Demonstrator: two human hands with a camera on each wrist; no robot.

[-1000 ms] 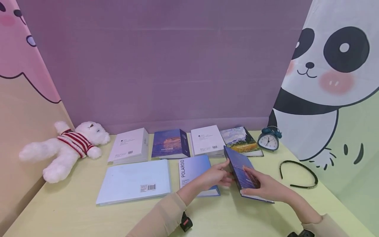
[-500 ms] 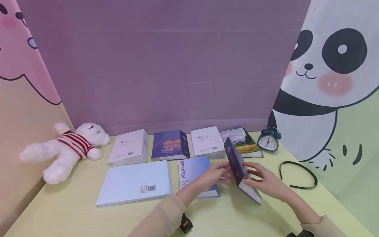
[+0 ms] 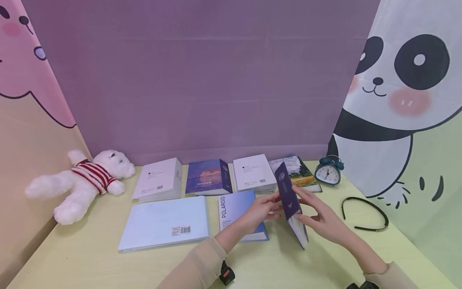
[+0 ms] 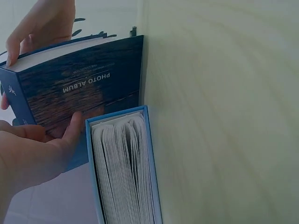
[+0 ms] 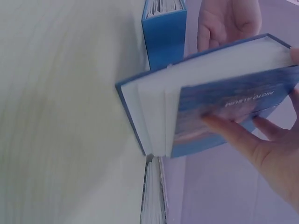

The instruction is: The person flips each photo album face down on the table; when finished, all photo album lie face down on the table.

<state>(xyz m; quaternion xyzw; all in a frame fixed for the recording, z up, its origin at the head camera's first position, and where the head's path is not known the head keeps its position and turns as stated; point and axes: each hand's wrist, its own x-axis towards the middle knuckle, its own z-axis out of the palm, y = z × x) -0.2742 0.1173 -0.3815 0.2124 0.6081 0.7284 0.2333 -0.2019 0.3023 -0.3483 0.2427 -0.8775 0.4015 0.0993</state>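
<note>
A dark blue photo album (image 3: 288,192) stands tilted on the table, spine up, its cover lettered PHOTO ALBUM in the left wrist view. My right hand (image 3: 325,218) grips it from the right: thumb at the spine's near end, fingers over the sea-picture cover (image 5: 215,112). On the other side, my left hand (image 3: 258,214) rests bent, relaxed fingers against the opposite cover (image 4: 84,93). The album's pages (image 5: 154,107) are slightly fanned at the free edge. Directly left of it lies a blue POLAROID album (image 3: 236,204), partly behind my left forearm.
Along the back lie a white album (image 3: 157,176), a sea-picture album (image 3: 205,176), another white album (image 3: 252,172) and a landscape-cover album (image 3: 306,176). A large pale blue album (image 3: 164,222) lies front left. Also present: teddy bear (image 3: 90,176), alarm clock (image 3: 328,172), headband (image 3: 382,212).
The photo album has turned from leaning with its picture cover toward the camera to standing with its spine up and toward me. The right fingers have shifted along its cover; the left hand stays beside it.
</note>
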